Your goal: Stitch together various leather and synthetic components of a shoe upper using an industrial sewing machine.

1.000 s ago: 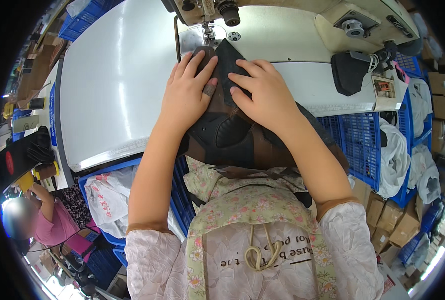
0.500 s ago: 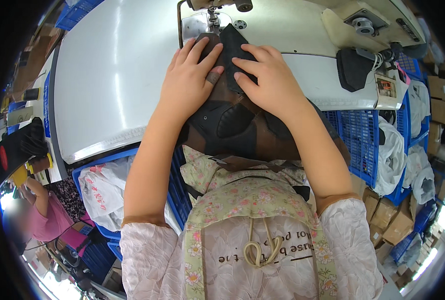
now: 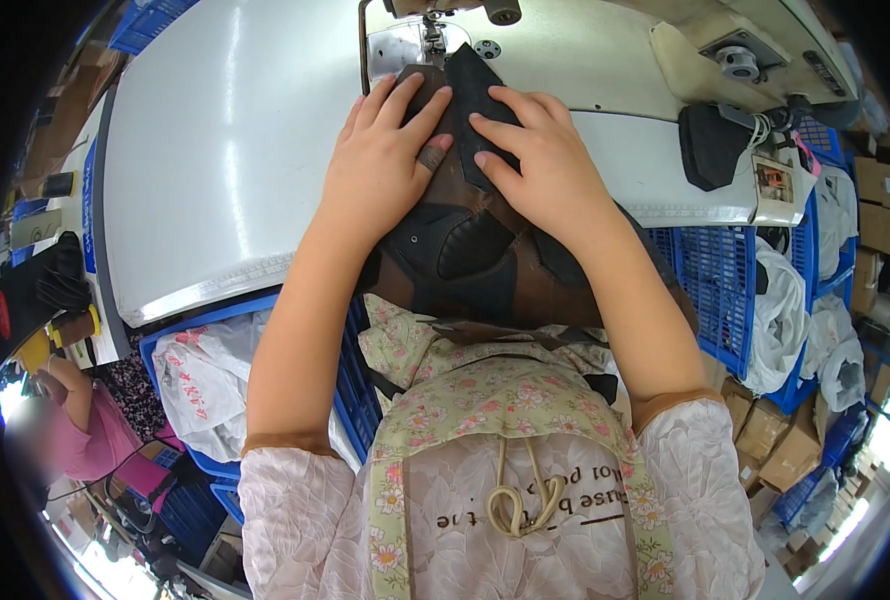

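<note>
My left hand [image 3: 383, 165] lies flat with spread fingers on a dark brown and black panel of material [image 3: 477, 290], close to the presser foot [image 3: 433, 42] of a sewing machine. On the same work, my right hand [image 3: 547, 155] rests its outstretched fingertips on a black pointed strip [image 3: 471, 78]. The strip's tip lies just in front of the foot. A padded, stitched black patch [image 3: 475, 243] shows between my wrists. The panel drapes over the table's near edge toward my lap. Whether the needle is in the material is too small to tell.
The white table [image 3: 185, 170] extends to the left. At the right, a black shaped piece [image 3: 713, 148] lies by the machine's base. Blue crates [image 3: 720, 290] and white bags [image 3: 780, 325] stand below right; another bag [image 3: 205, 385] is below left. A co-worker [image 3: 105, 435] is at far left.
The picture has shifted slightly. Both hands and the material keep nearly the same place in front of the presser foot.
</note>
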Tool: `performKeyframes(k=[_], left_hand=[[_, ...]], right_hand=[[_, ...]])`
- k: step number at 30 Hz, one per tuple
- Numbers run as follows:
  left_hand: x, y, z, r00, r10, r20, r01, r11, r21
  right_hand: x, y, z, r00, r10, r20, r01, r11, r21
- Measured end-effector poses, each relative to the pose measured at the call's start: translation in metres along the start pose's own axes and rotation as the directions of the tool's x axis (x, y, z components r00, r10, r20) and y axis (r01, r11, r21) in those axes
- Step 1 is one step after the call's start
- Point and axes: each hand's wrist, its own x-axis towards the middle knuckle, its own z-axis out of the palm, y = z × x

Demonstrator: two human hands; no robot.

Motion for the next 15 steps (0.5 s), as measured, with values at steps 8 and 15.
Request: performKeyframes(k=[8,15], left_hand=[[0.0001,0.0009,-0.0005,1.0,0.004,-0.004,-0.004,1.0,0.001],[0.0021,0.0024,-0.0022,1.0,0.003,-0.015,-0.004,0.999,-0.035]], right_hand=[[-0.0003,-0.0026,0.0,1.0,0.0,-0.01,0.001,1.0,0.003],[0.0011,-0.0052,-0.0018,1.0,-0.017,-0.015,0.017,1.0,-0.002]])
